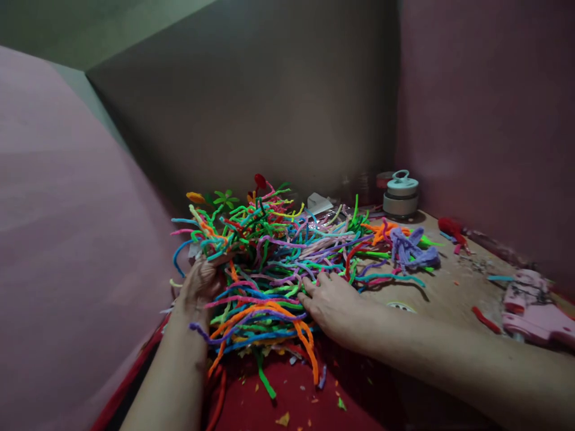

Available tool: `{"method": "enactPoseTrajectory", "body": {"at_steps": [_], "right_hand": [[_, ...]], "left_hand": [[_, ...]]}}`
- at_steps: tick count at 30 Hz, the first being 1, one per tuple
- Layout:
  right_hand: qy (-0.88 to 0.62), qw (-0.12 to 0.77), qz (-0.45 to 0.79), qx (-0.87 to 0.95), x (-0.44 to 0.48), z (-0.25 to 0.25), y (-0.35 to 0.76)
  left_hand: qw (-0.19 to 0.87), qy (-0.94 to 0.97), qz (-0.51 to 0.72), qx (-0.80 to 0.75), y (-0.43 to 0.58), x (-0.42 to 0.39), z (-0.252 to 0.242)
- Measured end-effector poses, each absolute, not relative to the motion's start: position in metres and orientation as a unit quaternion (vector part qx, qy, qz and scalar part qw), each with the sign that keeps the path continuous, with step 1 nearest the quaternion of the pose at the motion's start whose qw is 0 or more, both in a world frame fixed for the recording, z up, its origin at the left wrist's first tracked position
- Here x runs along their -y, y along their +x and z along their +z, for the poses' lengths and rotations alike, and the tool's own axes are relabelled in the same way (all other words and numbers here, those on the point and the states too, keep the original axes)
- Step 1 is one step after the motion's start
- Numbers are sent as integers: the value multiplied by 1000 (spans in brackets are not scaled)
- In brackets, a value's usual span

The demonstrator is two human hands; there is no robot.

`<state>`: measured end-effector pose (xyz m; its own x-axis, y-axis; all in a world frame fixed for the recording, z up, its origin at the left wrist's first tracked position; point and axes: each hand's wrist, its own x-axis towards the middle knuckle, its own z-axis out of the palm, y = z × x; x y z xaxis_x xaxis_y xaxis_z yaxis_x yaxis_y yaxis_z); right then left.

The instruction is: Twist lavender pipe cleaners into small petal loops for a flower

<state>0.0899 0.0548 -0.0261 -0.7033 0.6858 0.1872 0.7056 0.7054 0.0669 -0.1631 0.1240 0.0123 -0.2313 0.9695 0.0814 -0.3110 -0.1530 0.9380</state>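
Observation:
A big tangled heap of multicoloured pipe cleaners point(278, 269) spreads across the table and over its near edge. At the left end of the heap, my left hand point(204, 278) is closed round a bunch of them, its fingertips partly hidden among the stems. Lying over the heap's right side, my right hand point(330, 302) has its fingers stretched out and apart, touching the stems. A few orange pipe cleaners point(308, 341) hang down between my hands. Purple fuzzy stems bent into loops point(413, 251) rest at the heap's right end.
A pink glue gun point(534, 314) lies at the right, near a short red stem point(485, 320). Farther back are a red-handled tool point(450, 226) and a lidded container point(401, 196). Coloured scraps point(283, 419) dot the red surface point(251, 407) below. Walls stand close behind and beside the table.

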Motion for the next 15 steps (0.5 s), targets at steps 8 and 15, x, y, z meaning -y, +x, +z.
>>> {"method": "enactPoseTrajectory", "body": {"at_steps": [8, 15], "right_hand": [[-478, 264, 131, 828, -85, 25, 94], [-427, 469, 401, 661, -129, 19, 43]], "left_hand": [[484, 360, 665, -441, -169, -122, 7], [447, 403, 654, -459, -157, -108, 6]]}}
